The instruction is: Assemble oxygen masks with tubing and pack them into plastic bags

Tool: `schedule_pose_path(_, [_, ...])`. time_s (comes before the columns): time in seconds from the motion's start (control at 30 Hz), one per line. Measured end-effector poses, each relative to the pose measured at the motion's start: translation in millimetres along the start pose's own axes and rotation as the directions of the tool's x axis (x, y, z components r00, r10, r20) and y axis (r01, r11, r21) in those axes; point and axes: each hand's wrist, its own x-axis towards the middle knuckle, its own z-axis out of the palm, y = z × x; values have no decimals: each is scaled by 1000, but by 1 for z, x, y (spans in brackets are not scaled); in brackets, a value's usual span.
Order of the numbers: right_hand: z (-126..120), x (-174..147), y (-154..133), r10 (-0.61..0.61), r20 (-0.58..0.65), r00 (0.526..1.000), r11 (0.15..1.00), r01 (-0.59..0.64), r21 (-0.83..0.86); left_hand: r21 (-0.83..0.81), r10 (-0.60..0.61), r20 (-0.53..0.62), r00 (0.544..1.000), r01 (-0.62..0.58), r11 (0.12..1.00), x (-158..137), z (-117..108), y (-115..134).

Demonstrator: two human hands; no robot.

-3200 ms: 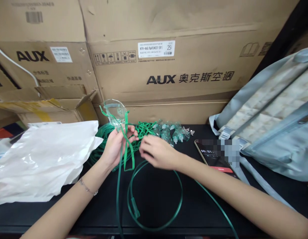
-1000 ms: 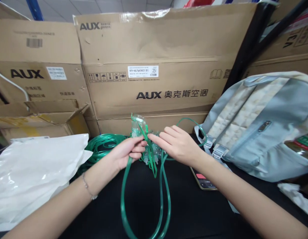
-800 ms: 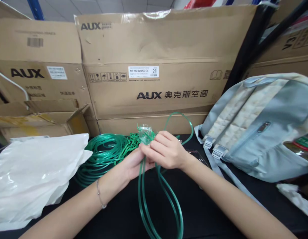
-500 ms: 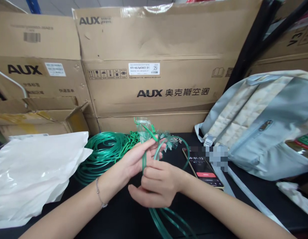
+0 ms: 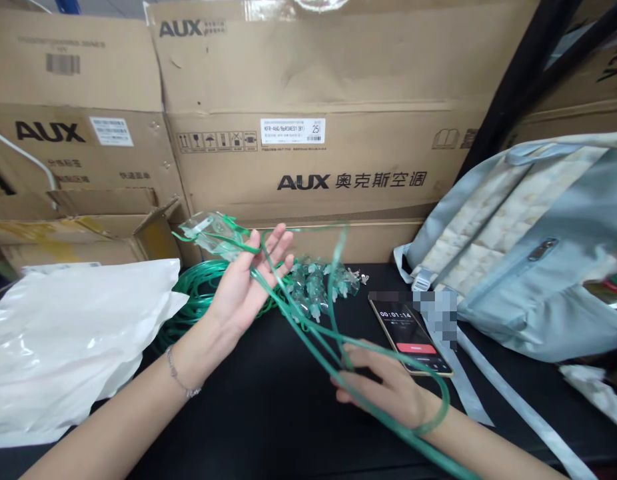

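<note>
My left hand is raised near the middle, its thumb pressing the green tubing and a green strap against the palm while the other fingers extend. A clear plastic mask-like piece with the strap hangs out past the thumb. Lower right, my right hand has its fingers curled round strands of the same tubing. One loop of it passes over the right wrist, and long strands run off the bottom edge. Behind my left hand are a coil of green tubing and a pile of clear greenish plastic parts.
A white plastic bag lies at left, before an open carton. Large cardboard boxes stand across the back. On the black table are a phone with a running timer and a light blue backpack with trailing straps.
My hands have moved apart. The left went left with the mask-like piece, and the right went right and down, drawing the tubing out between them. The pile of plastic parts is now uncovered.
</note>
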Motion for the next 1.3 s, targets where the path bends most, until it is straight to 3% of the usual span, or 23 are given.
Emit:
schedule_pose_path(0.1, [-5,-6,0,8,180,984,990,-33,134,159,-42,18,999,39,987,-1,-10,8])
schedule_pose_path(0.23, [-26,-11,12,186,361,914,931,-282,233,330,-245,90,965,204,922,-9,-30,17])
schedule_pose_path(0.4, [-41,-11,35,362,292,885,803,-455,385,443,-280,84,956,216,870,-14,-46,13])
schedule_pose_path(0.47, [-41,-9,40,477,292,829,680,-558,475,489,-271,87,959,196,850,-13,-50,8])
schedule_pose_path(0.57, [-41,-7,45,626,417,659,404,-731,550,536,-295,94,951,202,820,-14,-58,5])
schedule_pose_path(0.67, [-43,-11,49,528,659,535,215,-836,505,582,-395,72,916,283,762,-17,-68,10])
schedule_pose_path(0.77, [-39,-18,51,432,738,517,161,-850,501,597,-453,56,890,334,729,-20,-76,14])
schedule_pose_path(0.83, [-32,-20,51,476,710,518,177,-848,500,600,-442,27,897,339,724,-21,-78,14])
schedule_pose_path(0.87, [-27,-20,50,510,687,517,224,-852,474,612,-433,-3,902,344,712,-21,-77,12])
schedule_pose_path(0.93, [-19,-17,49,568,643,514,386,-856,344,649,-411,-62,910,350,676,-21,-75,10])
schedule_pose_path(1.03, [-12,-14,48,558,639,530,608,-784,120,740,-337,-95,937,293,606,-22,-73,12])
schedule_pose_path(1.17, [-9,-15,48,518,619,590,725,-687,47,896,-254,-83,964,183,405,-27,-70,23])
schedule_pose_path(1.3, [1,-12,43,448,628,636,819,-574,-3,963,-369,-52,928,144,227,-29,-66,16])
